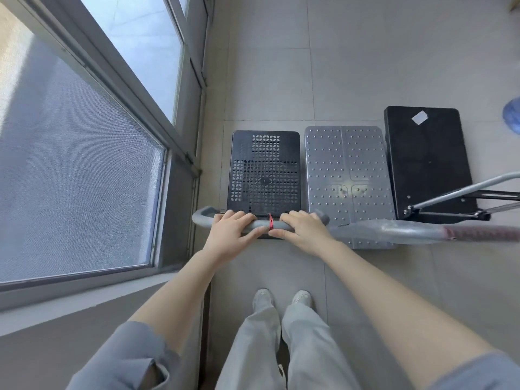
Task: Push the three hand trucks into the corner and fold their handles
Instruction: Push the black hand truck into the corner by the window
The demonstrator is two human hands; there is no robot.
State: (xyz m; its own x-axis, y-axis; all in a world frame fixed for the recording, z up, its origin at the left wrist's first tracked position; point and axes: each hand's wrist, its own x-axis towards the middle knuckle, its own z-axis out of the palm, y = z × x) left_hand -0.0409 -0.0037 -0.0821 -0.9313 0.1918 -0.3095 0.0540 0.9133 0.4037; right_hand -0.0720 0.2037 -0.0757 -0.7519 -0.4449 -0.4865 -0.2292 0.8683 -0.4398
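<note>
Three hand trucks stand side by side on the tiled floor. The left one is a black perforated platform (265,170) beside the window wall, with a grey handle bar (203,216) carrying a small red clip (270,221). My left hand (231,230) and my right hand (302,228) both grip that bar, one on each side of the clip. The middle truck is a grey studded platform (349,175) with its grey handle (394,230) upright. The right truck is a plain black platform (427,161) whose handle frame (461,197) leans off to the right.
A large window with a grey frame (118,88) runs along the left, above a low sill (84,299). My feet (281,298) stand just behind the left truck. A blue object (512,115) shows at the right edge. Bare floor tiles (351,66) stretch beyond the trucks.
</note>
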